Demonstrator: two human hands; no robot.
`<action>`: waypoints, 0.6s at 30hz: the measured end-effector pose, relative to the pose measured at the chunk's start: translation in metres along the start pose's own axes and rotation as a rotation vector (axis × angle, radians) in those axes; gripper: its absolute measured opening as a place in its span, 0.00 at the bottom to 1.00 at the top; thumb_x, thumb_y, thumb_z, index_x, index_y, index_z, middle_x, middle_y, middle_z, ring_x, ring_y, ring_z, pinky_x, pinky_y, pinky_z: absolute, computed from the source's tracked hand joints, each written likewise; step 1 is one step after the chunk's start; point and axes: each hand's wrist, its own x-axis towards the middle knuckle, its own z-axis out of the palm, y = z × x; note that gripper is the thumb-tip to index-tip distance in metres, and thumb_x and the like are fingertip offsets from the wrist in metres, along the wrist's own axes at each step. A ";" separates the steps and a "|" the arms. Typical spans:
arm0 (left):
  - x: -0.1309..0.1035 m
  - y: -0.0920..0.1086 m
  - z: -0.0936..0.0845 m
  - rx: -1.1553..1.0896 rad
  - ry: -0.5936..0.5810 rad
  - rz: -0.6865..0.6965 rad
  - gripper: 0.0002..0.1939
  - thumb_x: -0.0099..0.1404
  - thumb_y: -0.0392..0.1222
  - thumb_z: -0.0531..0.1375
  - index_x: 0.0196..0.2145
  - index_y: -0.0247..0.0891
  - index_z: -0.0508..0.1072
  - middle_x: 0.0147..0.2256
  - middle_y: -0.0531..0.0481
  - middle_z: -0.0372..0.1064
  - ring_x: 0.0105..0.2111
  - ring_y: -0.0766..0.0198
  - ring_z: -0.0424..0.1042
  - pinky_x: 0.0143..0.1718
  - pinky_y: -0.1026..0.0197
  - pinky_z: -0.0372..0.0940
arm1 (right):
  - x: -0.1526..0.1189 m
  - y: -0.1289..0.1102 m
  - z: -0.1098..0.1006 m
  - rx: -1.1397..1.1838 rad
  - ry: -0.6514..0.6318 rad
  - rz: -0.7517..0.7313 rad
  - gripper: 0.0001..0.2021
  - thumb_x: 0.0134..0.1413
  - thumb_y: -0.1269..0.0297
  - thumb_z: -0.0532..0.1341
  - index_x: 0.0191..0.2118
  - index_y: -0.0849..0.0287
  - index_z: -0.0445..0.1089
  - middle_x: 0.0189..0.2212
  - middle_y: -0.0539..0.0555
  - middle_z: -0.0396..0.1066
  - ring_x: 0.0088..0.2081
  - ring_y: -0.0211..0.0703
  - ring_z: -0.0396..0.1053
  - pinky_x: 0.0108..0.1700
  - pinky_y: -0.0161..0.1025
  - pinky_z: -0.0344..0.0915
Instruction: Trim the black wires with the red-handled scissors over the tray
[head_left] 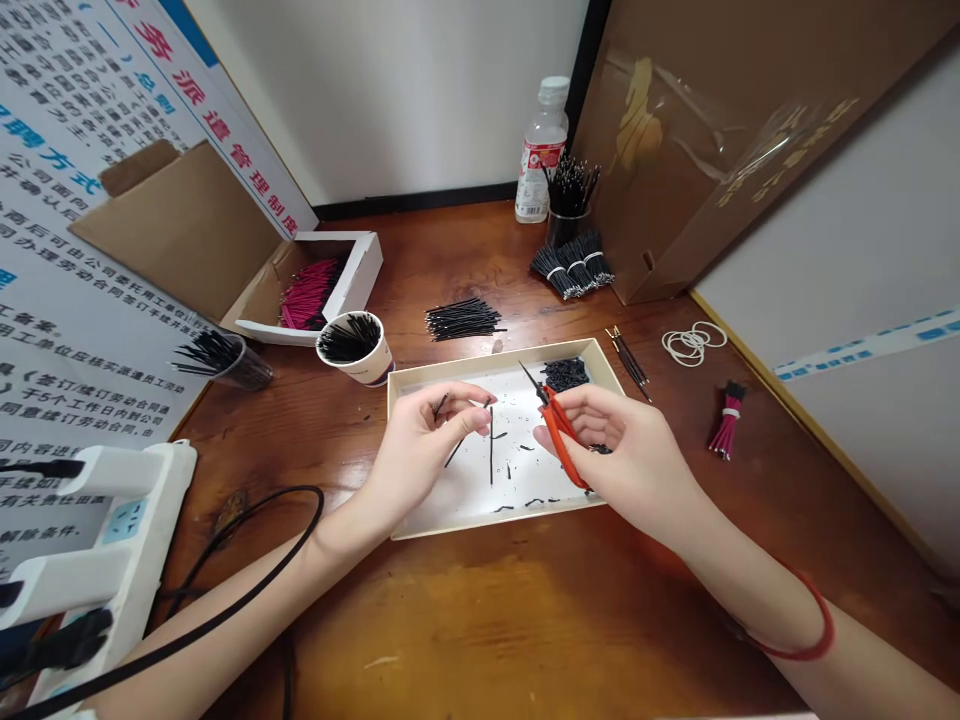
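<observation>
Head view: the left hand (424, 430) has thumb and forefinger pinched narrow on a thin black wire (487, 403), near its end, seemingly to keep it steady; how far back it runs is hidden by the palm. The right hand (634, 440) has its fingers curled round the red handles of the cutters (556, 430), the point aimed up and away from the palm, probably so the grip stays free of the blades. Whether the blades are parted is too small to tell.

Both hands are above the tray (480, 522), whose low walls likely stop loose bits from scattering. Black snippets dot its pale floor, and a dark heap (566, 374) sits in the far right corner, perhaps to keep the middle bare.

Just beyond the tray lies a pile (463, 319) of black wires, laid roughly parallel, maybe for easy picking. To the left, a paper cup (375, 362) holds more, standing on end. Farther right, white bands cinch black bundles (574, 268), presumably to keep them together; spare bands (694, 343) lie near a red bundle (726, 420).
</observation>
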 end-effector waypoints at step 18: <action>-0.005 0.003 0.001 0.140 0.025 0.067 0.03 0.49 0.36 0.70 0.24 0.39 0.79 0.26 0.53 0.77 0.29 0.64 0.68 0.35 0.61 0.60 | 0.019 -0.024 0.012 0.257 -0.134 0.047 0.15 0.36 0.65 0.75 0.31 0.58 0.70 0.29 0.51 0.76 0.31 0.40 0.74 0.34 0.37 0.71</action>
